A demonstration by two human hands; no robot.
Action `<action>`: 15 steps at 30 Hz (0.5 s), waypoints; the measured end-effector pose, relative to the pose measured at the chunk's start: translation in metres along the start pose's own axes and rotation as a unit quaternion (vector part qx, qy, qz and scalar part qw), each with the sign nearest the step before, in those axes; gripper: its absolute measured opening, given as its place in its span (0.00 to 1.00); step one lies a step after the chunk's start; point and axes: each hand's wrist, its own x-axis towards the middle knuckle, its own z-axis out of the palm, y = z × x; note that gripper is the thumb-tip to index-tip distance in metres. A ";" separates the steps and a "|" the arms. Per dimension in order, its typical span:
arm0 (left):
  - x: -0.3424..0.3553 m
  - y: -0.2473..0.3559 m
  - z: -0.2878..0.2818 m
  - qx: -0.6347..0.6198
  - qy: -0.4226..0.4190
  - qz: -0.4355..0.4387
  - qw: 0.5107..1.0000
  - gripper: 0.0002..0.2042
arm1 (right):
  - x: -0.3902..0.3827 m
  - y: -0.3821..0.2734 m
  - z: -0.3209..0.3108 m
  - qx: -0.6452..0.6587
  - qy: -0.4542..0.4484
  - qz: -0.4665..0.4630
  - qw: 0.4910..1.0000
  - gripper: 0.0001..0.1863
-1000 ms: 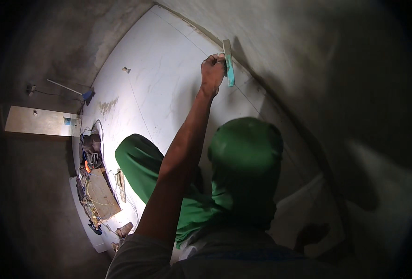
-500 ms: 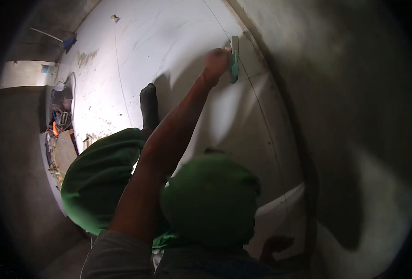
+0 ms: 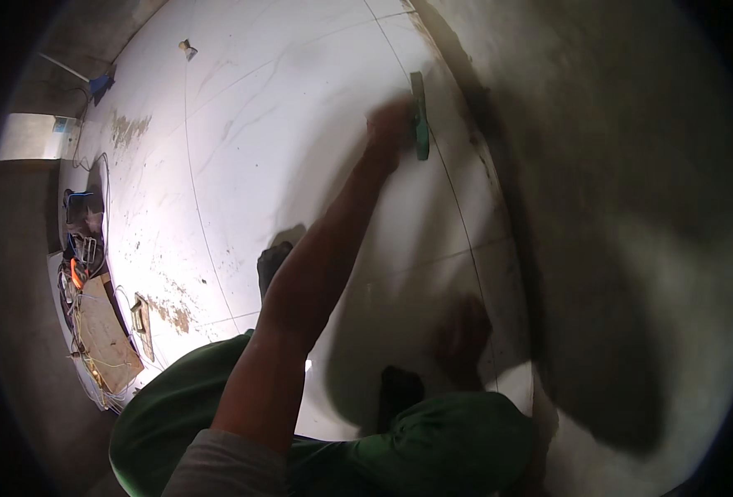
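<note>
My left arm stretches forward over the white marbled tile floor (image 3: 242, 124). At its end, my left hand (image 3: 393, 124) is closed on a long, narrow green tool (image 3: 421, 132), seen nearly edge-on beside a dark tile joint. The tool resembles a flat float, but its working face is hidden. My right hand (image 3: 463, 331) is low over the floor by my right knee (image 3: 458, 439), near the same joint. Shadow and blur hide its fingers, and I make out nothing held in it.
A grey plastered wall (image 3: 623, 207) rises along the right, with a rough strip at its foot. Tools and cables (image 3: 85, 240) lie at the left beside a brown board (image 3: 110, 335). Dirt smears (image 3: 130, 127) mark the tiles. A blue-headed broom-like thing (image 3: 100, 85) is at far left.
My left hand and the green tool have shifted slightly nearer to me. My right hand has come forward from the lower right. My knees have dropped lower in view as the view moved.
</note>
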 end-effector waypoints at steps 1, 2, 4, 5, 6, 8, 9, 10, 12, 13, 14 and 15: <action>0.003 0.004 -0.002 -0.012 -0.005 0.016 1.000 0.16 | 0.039 0.001 0.003 0.003 -0.037 -0.002 0.999 0.30; 0.006 0.008 -0.005 -0.022 0.003 0.017 1.000 0.17 | 0.077 0.002 0.007 -0.002 -0.025 -0.043 0.999 0.30; 0.016 0.012 -0.011 -0.016 0.006 0.023 1.000 0.17 | 0.143 0.009 0.015 -0.017 -0.054 -0.077 0.995 0.31; 0.025 0.014 -0.015 0.001 0.003 0.035 0.999 0.17 | 0.169 0.011 0.020 -0.032 -0.058 -0.079 0.995 0.32; 0.035 0.015 -0.018 0.019 0.009 0.038 0.999 0.18 | 0.188 0.013 0.024 -0.056 -0.065 -0.083 0.993 0.32; 0.067 0.018 -0.022 0.050 0.025 0.075 0.996 0.19 | 0.211 0.016 0.031 -0.082 -0.084 -0.070 0.991 0.33; 0.084 0.018 -0.023 0.061 0.040 0.114 0.991 0.20 | 0.216 0.016 0.034 -0.084 -0.093 -0.052 0.991 0.33; 0.103 0.019 -0.022 0.047 0.039 0.098 0.993 0.22 | 0.218 0.016 0.036 -0.081 -0.070 -0.062 0.992 0.34; 0.152 0.028 -0.019 0.119 0.059 0.132 0.982 0.23 | 0.218 0.016 0.039 -0.099 -0.121 -0.034 0.987 0.35; 0.175 0.034 -0.015 0.154 0.066 0.151 0.974 0.23 | 0.217 0.016 0.040 -0.095 -0.128 -0.021 0.987 0.35; 0.200 0.043 -0.012 0.151 0.058 0.161 0.974 0.23 | 0.217 0.016 0.041 -0.112 -0.147 -0.023 0.983 0.36; 0.223 0.054 -0.008 0.147 0.055 0.170 0.973 0.24 | 0.217 0.017 0.041 -0.117 -0.165 -0.015 0.979 0.36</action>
